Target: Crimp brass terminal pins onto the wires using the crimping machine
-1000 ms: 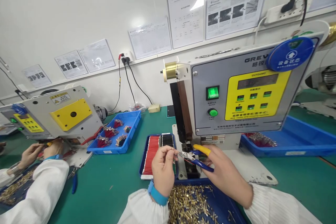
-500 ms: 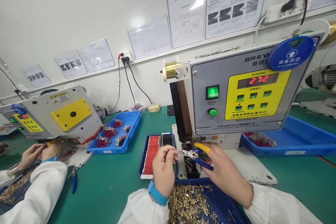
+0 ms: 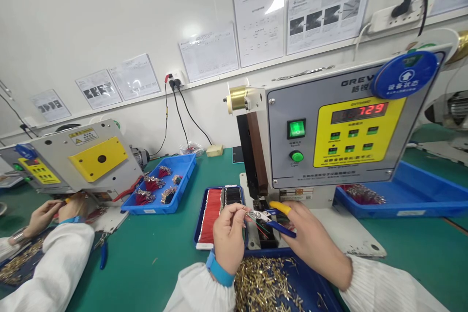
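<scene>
at far left, a co-worker's hands (image 3: 41,217), busy under the neighbouring machine (image 3: 117,178), with fingers too hidden to judge. next, a blue bin (image 3: 183,187) holding wire bundles (image 3: 153,183). then a small tray (image 3: 200,217) of red wires (image 3: 211,219) and black wires (image 3: 233,196), just beyond the left hand (image 3: 229,234); could scatter from a brush of the knuckles.

with that left hand, pinches thin wires (image 3: 262,229) between thumb and fingertips, right at the nose of the pliers (image 3: 262,215). with the right hand (image 3: 310,234), grips the blue handles, fingers wrapped round; cannot tell whether the jaws are parted or pressed together. could nip a left fingertip through a stray nose or slipping pinch; could nick or bend a wire through too hard a squeeze. could also lose a wire among brass pieces (image 3: 256,282) in the tray below (image 3: 310,278), from a loosened hold, or snag loose ends on the black tooling (image 3: 266,243) of the grey-fronted machine (image 3: 292,102). at far right, another bin (image 3: 435,200), well apart from both hands.
</scene>
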Tool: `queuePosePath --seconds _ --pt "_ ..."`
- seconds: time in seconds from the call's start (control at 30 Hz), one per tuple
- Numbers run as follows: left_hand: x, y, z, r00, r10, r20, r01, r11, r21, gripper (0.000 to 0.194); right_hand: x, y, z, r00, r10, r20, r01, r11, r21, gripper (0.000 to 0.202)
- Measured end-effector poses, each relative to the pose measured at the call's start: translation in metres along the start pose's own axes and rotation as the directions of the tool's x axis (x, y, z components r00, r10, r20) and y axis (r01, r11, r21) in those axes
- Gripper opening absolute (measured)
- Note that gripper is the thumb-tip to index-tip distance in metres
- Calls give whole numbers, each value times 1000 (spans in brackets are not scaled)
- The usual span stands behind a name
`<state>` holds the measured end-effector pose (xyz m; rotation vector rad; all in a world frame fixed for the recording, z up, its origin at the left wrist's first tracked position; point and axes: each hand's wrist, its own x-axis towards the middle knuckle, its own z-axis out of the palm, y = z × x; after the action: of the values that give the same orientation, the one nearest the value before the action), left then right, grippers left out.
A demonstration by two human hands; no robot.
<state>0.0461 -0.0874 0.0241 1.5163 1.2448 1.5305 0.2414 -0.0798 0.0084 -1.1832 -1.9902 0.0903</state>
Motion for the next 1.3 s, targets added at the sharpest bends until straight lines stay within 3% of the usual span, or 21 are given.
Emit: queuePosePath --seconds 0.53,0.97,1.3 --pt "3 3 -1 997 -56 46 60 994 -93 33 -1 -2 -1 999 26 35 -28 998 52 40" --pt "8 -7 0 980 -100 171 147 945 -292 34 -2 -1 -1 1000 11 23 -14 995 99 37" --pt "7 -4 -1 969 -65 237 155 911 -382 25 -3 -1 -2 998 27 60 -37 986 164 35"
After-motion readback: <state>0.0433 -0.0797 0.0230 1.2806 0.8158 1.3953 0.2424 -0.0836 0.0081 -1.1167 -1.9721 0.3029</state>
